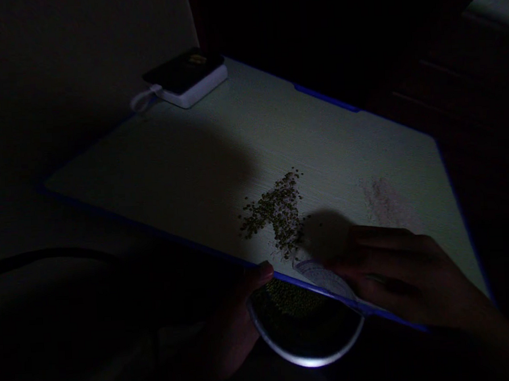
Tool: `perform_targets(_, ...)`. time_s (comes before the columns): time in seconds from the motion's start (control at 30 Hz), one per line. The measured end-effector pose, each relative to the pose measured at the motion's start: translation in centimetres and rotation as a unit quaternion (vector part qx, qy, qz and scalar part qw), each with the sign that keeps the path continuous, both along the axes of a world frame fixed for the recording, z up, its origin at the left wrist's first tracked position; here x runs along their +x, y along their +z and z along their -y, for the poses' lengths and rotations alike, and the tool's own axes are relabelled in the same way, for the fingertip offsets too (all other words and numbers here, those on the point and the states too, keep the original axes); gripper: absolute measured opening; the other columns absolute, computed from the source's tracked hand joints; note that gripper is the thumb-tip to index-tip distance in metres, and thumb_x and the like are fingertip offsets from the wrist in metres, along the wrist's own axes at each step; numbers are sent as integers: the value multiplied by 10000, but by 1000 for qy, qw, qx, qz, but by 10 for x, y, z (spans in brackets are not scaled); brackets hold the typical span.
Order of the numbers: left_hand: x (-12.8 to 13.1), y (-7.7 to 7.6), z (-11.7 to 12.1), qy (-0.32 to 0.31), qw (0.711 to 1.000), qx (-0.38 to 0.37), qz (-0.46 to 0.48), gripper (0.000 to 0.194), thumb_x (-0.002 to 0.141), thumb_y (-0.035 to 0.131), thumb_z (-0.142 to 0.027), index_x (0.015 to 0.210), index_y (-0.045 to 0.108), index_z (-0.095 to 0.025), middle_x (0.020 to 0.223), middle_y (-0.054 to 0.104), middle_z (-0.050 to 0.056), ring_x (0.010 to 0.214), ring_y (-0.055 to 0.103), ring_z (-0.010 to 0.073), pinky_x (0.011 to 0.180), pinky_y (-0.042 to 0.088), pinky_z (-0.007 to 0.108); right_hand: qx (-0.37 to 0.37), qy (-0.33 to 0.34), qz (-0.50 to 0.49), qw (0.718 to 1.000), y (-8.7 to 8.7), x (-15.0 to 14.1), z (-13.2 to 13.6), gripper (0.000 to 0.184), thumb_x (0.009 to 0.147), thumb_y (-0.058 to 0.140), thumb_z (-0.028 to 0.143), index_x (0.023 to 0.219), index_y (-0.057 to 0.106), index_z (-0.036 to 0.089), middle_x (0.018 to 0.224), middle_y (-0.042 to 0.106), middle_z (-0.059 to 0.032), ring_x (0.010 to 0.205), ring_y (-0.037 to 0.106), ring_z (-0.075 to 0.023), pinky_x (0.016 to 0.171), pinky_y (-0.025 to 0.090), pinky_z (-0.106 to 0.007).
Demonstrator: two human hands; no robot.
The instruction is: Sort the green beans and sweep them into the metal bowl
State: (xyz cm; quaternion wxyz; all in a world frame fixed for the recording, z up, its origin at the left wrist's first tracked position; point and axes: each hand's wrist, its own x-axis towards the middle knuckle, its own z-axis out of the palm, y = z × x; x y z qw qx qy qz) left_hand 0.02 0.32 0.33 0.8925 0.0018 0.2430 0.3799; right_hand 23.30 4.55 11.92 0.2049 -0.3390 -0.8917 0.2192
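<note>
**Green beans lie loose at dim desk's edge**

Scattered green beans [286, 214] lie on a pale, blue-rimmed desk [320, 136], close to its near edge. The right hand [406, 268] has its grip pinched on a clear, curved plastic plate [321, 275], flat beside them. Below the edge, the left hand [238, 325] clasps a bowl [312, 361] of more beans, its lower fingers lost in shadow. A pale patch [387, 200] lies right; a black-topped white box [200, 88] sits at the far corner.

Green grains [283, 209] strewn on pale board [329, 147]; bowl [308, 360] of grains below.
</note>
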Motion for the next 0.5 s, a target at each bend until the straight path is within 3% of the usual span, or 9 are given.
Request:
perform_targets(0.2,0,-2,2,24,1000,-3,5,266,947,598,-319,1082,818,-249,1076,842,40,1253,675,298,1166,418,421,-3,-19,25,1000,-1,4,-3,146,995,557,187,1016,700,203,874,762,-62,724,719,-162,604,556,-262)
perform_targets(0.5,0,1,0,33,999,-33,-23,216,907,663,-303,1027,838,-261,1121,839,50,1319,632,322,1211,354,480,15,-35,40,998,-3,11,-2,111,979,587,193,971,697,208,843,772,-66,718,733,-174,608,564,-260)
